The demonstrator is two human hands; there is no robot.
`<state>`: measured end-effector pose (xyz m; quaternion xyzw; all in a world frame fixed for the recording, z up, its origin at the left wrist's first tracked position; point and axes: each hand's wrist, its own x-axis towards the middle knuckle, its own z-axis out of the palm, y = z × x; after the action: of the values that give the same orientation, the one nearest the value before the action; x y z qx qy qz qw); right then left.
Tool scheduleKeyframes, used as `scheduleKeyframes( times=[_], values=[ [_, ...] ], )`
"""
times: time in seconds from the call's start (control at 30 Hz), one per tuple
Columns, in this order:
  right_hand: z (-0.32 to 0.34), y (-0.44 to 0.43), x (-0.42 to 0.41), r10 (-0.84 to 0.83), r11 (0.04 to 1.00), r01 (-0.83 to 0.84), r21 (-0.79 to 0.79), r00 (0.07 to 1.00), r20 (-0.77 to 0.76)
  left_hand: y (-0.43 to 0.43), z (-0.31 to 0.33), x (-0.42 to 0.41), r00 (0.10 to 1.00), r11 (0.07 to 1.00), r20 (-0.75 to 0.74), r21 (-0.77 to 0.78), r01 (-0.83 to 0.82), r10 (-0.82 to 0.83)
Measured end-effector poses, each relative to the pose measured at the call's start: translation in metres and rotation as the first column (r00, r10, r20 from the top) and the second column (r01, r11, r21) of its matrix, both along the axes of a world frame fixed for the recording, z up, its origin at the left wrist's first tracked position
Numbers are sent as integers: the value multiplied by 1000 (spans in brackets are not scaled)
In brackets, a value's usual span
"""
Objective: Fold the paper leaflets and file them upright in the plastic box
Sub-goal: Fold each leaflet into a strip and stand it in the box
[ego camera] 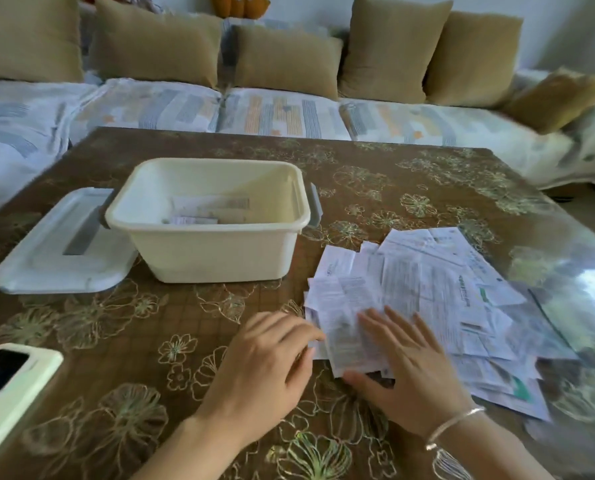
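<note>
Head view: floral table [143, 327] by sofa [282, 116], left hand [264, 362], right hand [413, 368] flat on leaflets [427, 282].

Left hand [264, 362] palm-down, fingers loosely bent; right hand [410, 368] palm-down, fingers spread straight

The rectangular plastic box [216, 254] is cream, its flat lid [39, 268] white with a grey strip. The brown tablecloth [133, 341] bears pale gold flower outlines. The white paper leaflets [427, 285] show green patches.
</note>
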<state>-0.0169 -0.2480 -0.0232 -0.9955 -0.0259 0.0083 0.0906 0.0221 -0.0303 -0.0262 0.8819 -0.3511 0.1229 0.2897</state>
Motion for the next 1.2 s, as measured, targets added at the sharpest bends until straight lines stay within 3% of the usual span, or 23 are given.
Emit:
scheduleKeyframes(
  times=[0.23, 0.47, 0.8, 1.07, 1.2],
  values=[
    [-8, 25, -17, 217, 962, -253, 107, 939, 268, 24, -16, -25, 997, 997, -56, 64, -42, 45],
    [-9, 40, -28, 341, 923, -375, 87, 901, 270, 44, -20, -37, 998, 984, -64, 176, -8, 19],
    [-13, 47, -43, 471, 861, -509, 12, 805, 361, 68, -19, -57, 1000, 988, -21, 155, 1, 2],
    [-10, 59, -62, 417, 880, -460, 121, 868, 270, 78, -22, -72, 998, 996, 28, 70, -62, 60],
    [-14, 63, -64, 335, 898, -400, 186, 892, 303, 76, -22, -75, 987, 985, 26, -61, -160, 162]
  ],
)
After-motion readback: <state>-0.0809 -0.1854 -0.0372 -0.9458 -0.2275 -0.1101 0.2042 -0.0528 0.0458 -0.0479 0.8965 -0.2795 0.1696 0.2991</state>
